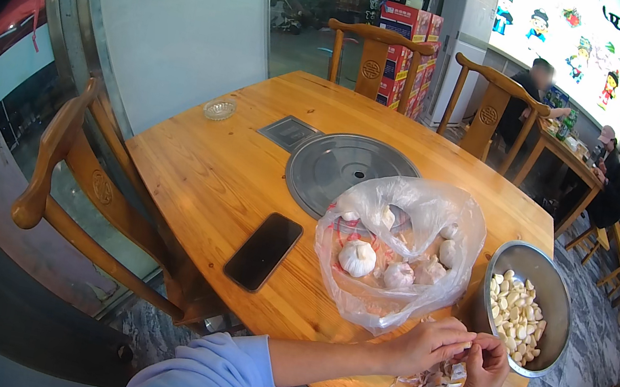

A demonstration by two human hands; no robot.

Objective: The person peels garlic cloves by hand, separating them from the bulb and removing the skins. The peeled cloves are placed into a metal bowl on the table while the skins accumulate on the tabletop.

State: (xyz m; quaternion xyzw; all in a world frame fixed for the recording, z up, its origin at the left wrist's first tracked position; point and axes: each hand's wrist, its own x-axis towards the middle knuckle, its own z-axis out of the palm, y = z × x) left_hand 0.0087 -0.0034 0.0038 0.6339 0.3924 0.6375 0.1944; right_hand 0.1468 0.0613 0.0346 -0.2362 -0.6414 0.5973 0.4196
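My left hand (437, 343) and my right hand (486, 361) meet at the fingertips near the table's right edge. Pinched between them is a small pale garlic clove (468, 345), mostly covered by the fingers. Below the hands lies a heap of papery garlic skins (430, 386) on the wood. Just beyond them, a steel bowl (554, 305) holds many peeled garlic cloves (517, 317). A thin clear plastic bag (402, 193) spreads open to the left of the bowl, with several whole garlic bulbs (357, 258) in it.
The wooden table (208, 176) carries a black phone (263, 251), a round metal lid (333, 166), a square metal panel (288, 131) and a glass ashtray (219, 110). Wooden chairs (67, 153) stand around it. People sit at another table (574, 158) at the far right.
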